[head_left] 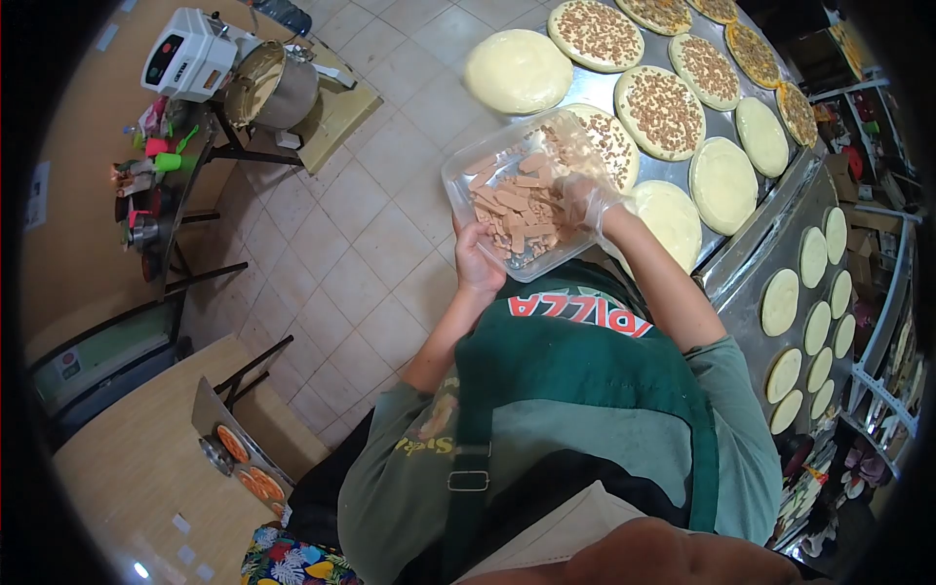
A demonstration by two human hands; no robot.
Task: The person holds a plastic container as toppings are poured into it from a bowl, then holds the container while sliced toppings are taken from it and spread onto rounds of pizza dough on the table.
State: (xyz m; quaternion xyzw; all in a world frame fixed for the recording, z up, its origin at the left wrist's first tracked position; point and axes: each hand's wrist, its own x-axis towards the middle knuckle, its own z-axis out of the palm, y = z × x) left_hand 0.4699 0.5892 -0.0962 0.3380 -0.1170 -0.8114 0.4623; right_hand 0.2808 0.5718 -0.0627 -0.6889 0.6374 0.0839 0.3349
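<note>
A clear plastic container (456, 195) full of pinkish-brown slabs and crumbled chunks (517, 210) is held over the floor at the table's edge. My left hand (478, 261), bare, grips its near left side from below. Inside the container's right part is my right hand (590, 203), in a clear plastic glove, with curled fingers among the pieces; what they hold is hidden. Just beyond the container lies a dough round with brown crumbs (614, 146), partly covered by it. Plain dough rounds (668, 224) sit close to my right wrist.
More crumb-topped rounds (660, 112) and plain ones (722, 185) fill the metal table. Smaller dough discs (780, 302) rest on another metal surface at right. A mixer (190, 57) with a bowl (292, 93) stands far left. Pizzas (258, 483) lie lower left.
</note>
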